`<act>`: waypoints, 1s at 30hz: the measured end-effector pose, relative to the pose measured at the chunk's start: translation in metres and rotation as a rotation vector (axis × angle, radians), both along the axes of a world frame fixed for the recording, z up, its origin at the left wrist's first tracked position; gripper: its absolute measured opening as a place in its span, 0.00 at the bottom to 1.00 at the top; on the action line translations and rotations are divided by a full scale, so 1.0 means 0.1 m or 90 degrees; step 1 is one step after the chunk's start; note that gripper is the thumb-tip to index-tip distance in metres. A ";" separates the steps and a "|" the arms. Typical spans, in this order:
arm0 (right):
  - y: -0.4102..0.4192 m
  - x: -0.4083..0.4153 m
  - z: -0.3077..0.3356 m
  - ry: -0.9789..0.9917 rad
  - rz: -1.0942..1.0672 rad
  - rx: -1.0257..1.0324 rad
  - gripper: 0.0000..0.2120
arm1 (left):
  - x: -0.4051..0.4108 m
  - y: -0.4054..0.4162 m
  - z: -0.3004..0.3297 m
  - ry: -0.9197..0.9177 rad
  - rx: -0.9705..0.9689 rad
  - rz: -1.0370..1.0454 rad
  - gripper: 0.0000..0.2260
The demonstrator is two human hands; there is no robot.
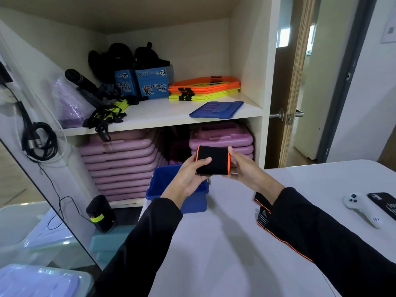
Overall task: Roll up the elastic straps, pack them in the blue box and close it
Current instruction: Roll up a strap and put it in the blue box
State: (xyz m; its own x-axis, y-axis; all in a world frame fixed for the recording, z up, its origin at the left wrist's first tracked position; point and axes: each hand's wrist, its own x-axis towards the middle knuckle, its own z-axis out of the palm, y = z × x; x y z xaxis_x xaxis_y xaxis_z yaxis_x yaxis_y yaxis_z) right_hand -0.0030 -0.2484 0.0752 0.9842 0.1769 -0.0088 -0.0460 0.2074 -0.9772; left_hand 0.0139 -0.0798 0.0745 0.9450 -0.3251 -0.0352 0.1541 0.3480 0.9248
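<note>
A rolled black elastic strap with orange edges is held in the air between both hands. My left hand grips its left end with the thumb on top. My right hand cups its right end. Just below and left of the roll stands the open blue box at the white table's far left corner. Its blue lid lies on the cupboard shelf above. Another black strap with orange trim lies unrolled on the table, partly hidden under my right sleeve.
A white controller and a dark phone lie at the table's right edge. Behind the table, a cupboard holds pink cases, orange and yellow frames and blue cartons. A black roll sits low at left.
</note>
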 end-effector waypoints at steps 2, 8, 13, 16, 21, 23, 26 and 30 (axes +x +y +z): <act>-0.03 0.02 -0.04 0.010 0.042 -0.003 0.16 | 0.01 0.02 -0.02 -0.007 -0.006 -0.003 0.12; -0.05 0.10 -0.11 0.046 0.099 0.011 0.05 | -0.01 0.14 -0.16 0.002 0.043 -0.004 0.24; 0.06 0.21 -0.19 0.069 0.171 -0.056 0.05 | -0.01 0.31 -0.29 0.011 0.064 0.007 0.23; 0.17 0.34 -0.24 0.065 0.190 -0.100 0.04 | 0.07 0.43 -0.36 0.019 0.094 0.018 0.25; 0.41 0.63 -0.35 0.074 0.144 -0.132 0.05 | 0.30 0.62 -0.46 0.050 0.155 0.048 0.26; 0.53 0.78 -0.42 0.089 0.126 -0.124 0.06 | 0.43 0.70 -0.50 0.057 0.192 0.050 0.25; 0.70 1.02 -0.53 0.121 0.122 -0.102 0.06 | 0.67 0.85 -0.57 0.069 0.285 0.086 0.22; 0.91 1.39 -0.68 0.171 0.094 -0.115 0.06 | 1.03 1.01 -0.66 0.084 0.348 0.182 0.12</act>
State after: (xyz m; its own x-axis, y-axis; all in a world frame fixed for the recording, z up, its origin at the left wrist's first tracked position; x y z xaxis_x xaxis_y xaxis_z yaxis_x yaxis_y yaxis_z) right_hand 0.1363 -0.1576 0.0072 0.9067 0.2884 -0.3078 -0.3225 0.0038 -0.9466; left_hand 0.1171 0.0210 0.0084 0.9683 0.0385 -0.2469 0.2498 -0.1257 0.9601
